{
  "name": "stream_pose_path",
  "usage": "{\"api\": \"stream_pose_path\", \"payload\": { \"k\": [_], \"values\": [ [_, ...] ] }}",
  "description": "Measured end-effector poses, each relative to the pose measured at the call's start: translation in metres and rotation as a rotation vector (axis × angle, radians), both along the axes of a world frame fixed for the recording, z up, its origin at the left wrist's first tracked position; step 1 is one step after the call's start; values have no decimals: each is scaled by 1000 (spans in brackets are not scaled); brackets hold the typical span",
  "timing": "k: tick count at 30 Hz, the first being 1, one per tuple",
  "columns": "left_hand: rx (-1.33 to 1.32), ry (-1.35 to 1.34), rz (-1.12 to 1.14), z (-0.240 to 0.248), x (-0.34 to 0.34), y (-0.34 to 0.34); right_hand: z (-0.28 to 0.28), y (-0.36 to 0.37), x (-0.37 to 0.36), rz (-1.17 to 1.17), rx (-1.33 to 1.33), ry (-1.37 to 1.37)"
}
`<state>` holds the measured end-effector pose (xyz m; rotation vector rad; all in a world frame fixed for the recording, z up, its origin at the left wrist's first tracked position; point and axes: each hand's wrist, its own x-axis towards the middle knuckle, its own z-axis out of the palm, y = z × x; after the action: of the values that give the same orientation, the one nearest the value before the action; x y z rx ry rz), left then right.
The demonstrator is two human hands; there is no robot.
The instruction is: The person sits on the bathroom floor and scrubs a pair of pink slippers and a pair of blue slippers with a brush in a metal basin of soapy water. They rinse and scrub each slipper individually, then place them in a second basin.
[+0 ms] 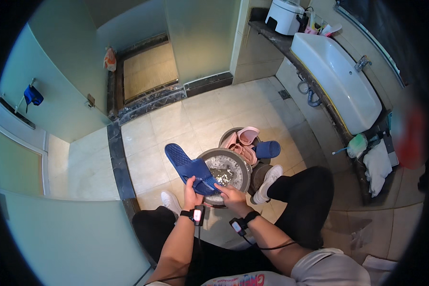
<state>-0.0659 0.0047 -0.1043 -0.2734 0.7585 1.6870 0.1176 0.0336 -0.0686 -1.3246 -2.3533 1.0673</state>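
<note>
1. Left hand (191, 194): we had it closed around the heel end of a dark blue moulded rubber slide sandal (189, 168), fingers wrapped under the sole and thumb on top. The sandal was tilted, its toe end reaching up and left over the cream floor tiles (186, 121) and its held end over the basin's near rim.

2. Right hand (229, 193): curled shut just beside the left, knuckles up, pressed against the same sandal at the strap. We could not tell whether it held a brush or cloth; nothing showed past the fingers.

3. Round grey metal basin (229, 170): it sat on the floor between our white shoes, holding shallow water with pale foam.

4. Judgement of step: the sandal appeared to be mid-scrub over the water. The next move would likely call for a firm left-hand clamp while the right worked along the sole, or a turn of the sandal to reach its other face.

5. Second round container (245, 143): touching the basin's far side, it held pink rubber slippers and another dark blue slide sandal (268, 149), seemingly waiting.

6. Long white ceramic washbasin (336, 78): it was set in a dark counter at the right, well apart.

7. Frosted glass partition (200, 33): farthest off, beside a tan slatted mat.
</note>
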Motion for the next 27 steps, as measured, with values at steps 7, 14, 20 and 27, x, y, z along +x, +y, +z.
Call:
{"api": "stream_pose_path", "payload": {
  "k": [7, 14, 20, 27],
  "values": [
    [-19, 63, 76, -3, -16, -1, -57, -15, 11, -169, 176, -245],
    [-23, 64, 23, 9, -11, 3, -118, 24, 3, 161, 196, -384],
    [-121, 278, 132, 13, -6, 5, -24, 12, 13, -271, -860, 500],
    [-18, 299, 77, 17, 9, 9, 9, 15, -1, 18, -53, -234]
  ]
}}
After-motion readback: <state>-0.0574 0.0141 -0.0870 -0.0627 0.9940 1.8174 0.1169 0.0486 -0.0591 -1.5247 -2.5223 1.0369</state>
